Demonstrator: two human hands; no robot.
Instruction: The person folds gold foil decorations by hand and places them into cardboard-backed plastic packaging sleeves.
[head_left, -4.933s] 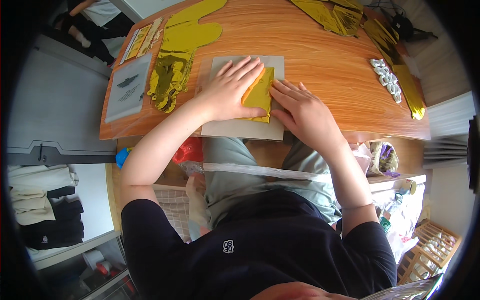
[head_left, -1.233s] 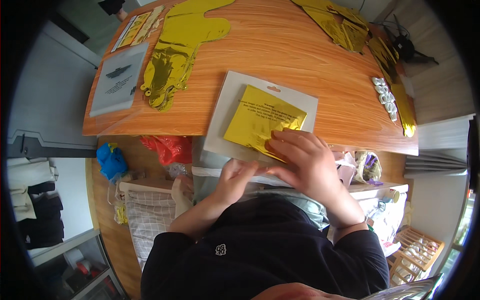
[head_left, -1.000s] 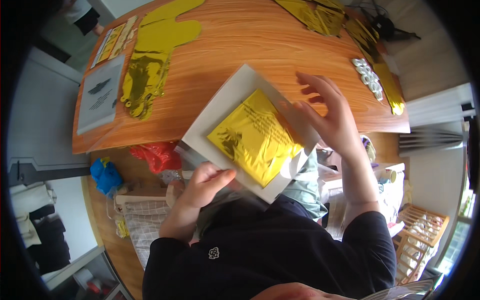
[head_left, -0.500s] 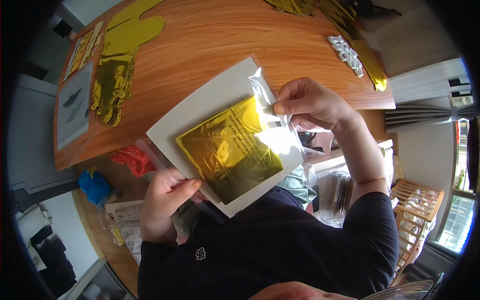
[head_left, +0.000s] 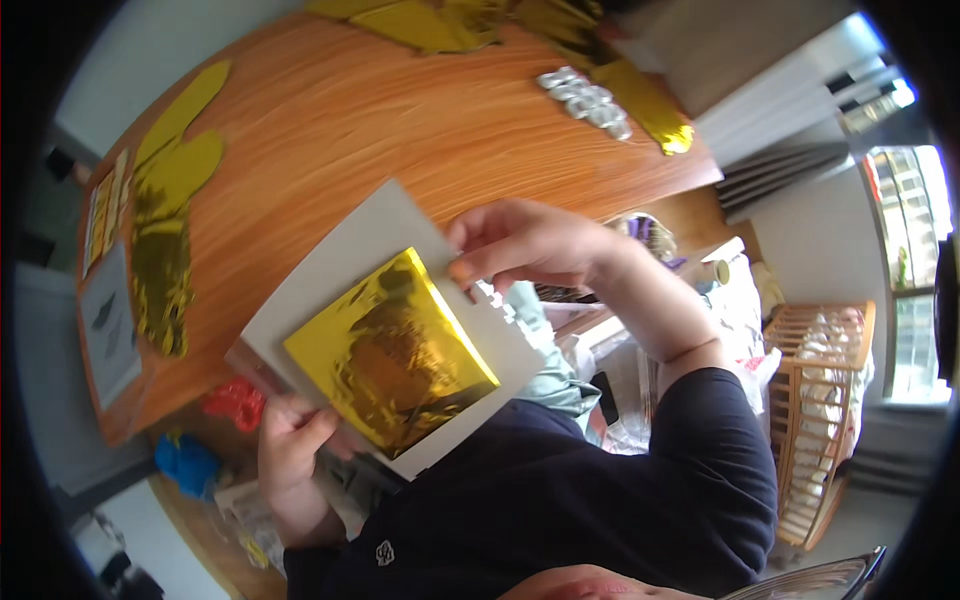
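A white card (head_left: 350, 240) with a folded square of shiny gold foil (head_left: 400, 350) lying on its face is held tilted in front of my chest, over the near side of the table. My left hand (head_left: 295, 440) pinches its lower left edge, thumb on top, where a strip of clear plastic film (head_left: 258, 368) sticks out. My right hand (head_left: 530, 240) is closed at the card's upper right edge, thumb and bent fingers together. Bright glare lies just below those fingers. I cannot tell whether clear film still covers the foil.
Gold foil shapes (head_left: 165, 260) lie on the wooden table (head_left: 330, 130), with more gold foil (head_left: 430, 25) at the far edge. White rolls (head_left: 585, 100) sit at far right. A clear packet (head_left: 110, 325) lies at left. Red (head_left: 235, 400) and blue bags (head_left: 185, 462) are below; a wooden rack (head_left: 820, 400) stands right.
The card and foil have shifted left and down in view, with both hands. The printed lettering over the foil no longer shows, and the large glare on its right has shrunk.
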